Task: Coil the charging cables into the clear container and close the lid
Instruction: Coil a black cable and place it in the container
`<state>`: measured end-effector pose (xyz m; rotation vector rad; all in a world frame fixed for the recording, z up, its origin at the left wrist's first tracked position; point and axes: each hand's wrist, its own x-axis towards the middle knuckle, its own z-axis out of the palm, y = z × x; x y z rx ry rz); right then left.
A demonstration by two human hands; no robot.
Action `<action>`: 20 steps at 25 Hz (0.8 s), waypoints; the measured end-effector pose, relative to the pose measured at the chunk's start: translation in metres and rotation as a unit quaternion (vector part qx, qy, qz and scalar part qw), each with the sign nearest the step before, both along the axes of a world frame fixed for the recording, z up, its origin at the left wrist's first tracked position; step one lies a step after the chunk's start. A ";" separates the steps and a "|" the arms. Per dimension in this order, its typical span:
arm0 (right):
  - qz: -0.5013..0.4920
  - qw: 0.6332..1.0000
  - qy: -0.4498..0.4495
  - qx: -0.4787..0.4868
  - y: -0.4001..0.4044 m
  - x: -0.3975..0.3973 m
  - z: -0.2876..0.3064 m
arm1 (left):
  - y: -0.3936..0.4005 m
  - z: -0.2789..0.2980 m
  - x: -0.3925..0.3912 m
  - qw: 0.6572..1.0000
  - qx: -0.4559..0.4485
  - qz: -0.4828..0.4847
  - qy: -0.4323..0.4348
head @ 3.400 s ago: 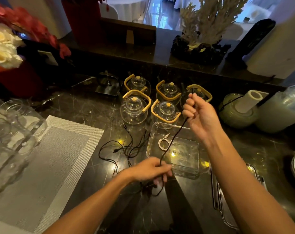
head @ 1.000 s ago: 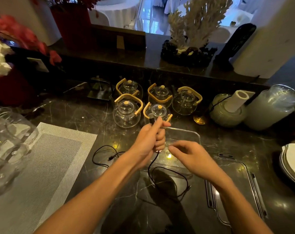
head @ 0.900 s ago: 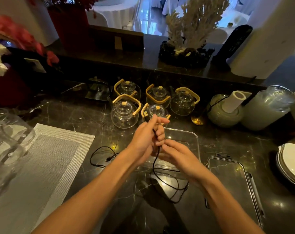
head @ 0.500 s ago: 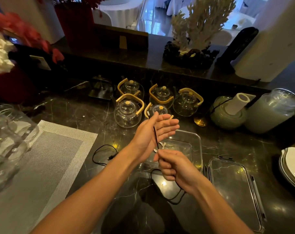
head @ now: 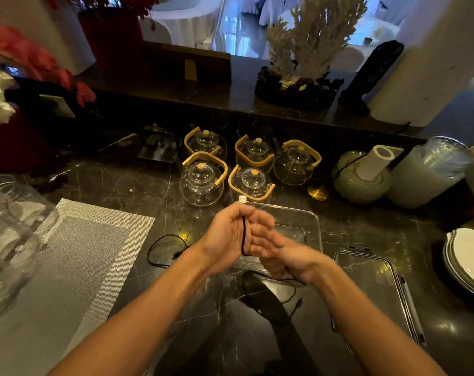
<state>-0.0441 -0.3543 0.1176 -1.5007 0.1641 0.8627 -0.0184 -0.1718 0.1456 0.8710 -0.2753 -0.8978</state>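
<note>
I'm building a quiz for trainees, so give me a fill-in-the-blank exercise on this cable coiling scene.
1. The black cable is looped around the ___ hand.
2. The lid lies on the counter to the ___ of the clear container.
3. Behind the container stand ___ glass teapots.
4. The teapots' handles are ___ in colour.

Missing words: left; right; five; yellow

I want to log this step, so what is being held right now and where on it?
The black cable: its white-plug end sits pinched in the left hand, and the right hand holds a stretch further down.
</note>
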 end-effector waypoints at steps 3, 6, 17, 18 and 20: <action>0.035 0.999 -0.001 -0.025 -0.006 0.026 0.021 | 0.003 -0.015 -0.007 0.998 0.065 -0.002 0.012; 0.095 0.983 -0.044 -0.149 -0.006 0.043 0.040 | 0.004 -0.028 -0.005 0.990 0.135 -0.012 0.038; -0.032 0.984 -0.170 -0.054 0.029 -0.011 0.045 | -0.007 -0.039 0.000 0.979 0.063 0.100 0.165; -0.026 0.981 -0.182 -0.061 0.035 -0.022 0.036 | -0.009 -0.036 0.002 0.979 0.059 0.112 0.162; -0.043 0.982 -0.172 -0.069 0.041 -0.039 0.019 | -0.013 -0.028 0.006 0.978 0.024 0.136 0.156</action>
